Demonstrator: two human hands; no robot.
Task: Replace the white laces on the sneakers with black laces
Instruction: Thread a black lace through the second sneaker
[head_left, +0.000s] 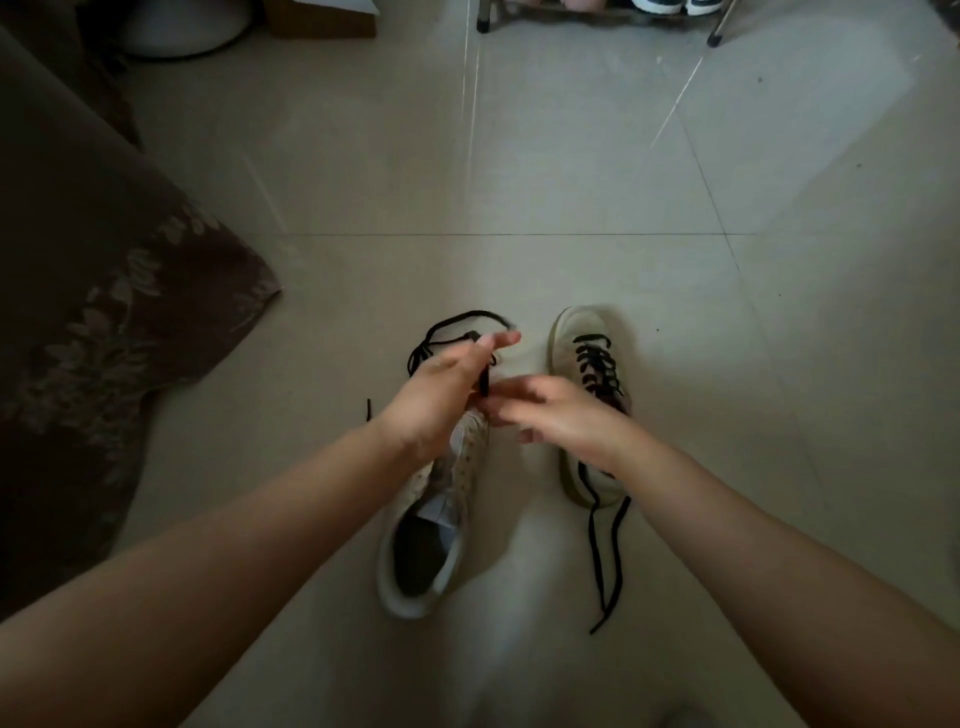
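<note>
Over left sneaker, left hand pinching black lace, right hand blurred

Under the left hand, a perforated, leather-like sneaker; the floor tiles beyond it glossy, the drape woven cloth

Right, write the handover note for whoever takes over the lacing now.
Left hand: pinches the black lace above the left sneaker.
Right hand: blurred beside it, fingers at the same lace; grip unclear.
Right sneaker: on the floor, black lace through its eyelets, loose ends untied, trailing past the heel.
Left sneaker: its eyelets hidden by the hands; lace loops lie past the toe.
No white laces in view.
Left: finish threading the left sneaker, tie both.
</note>
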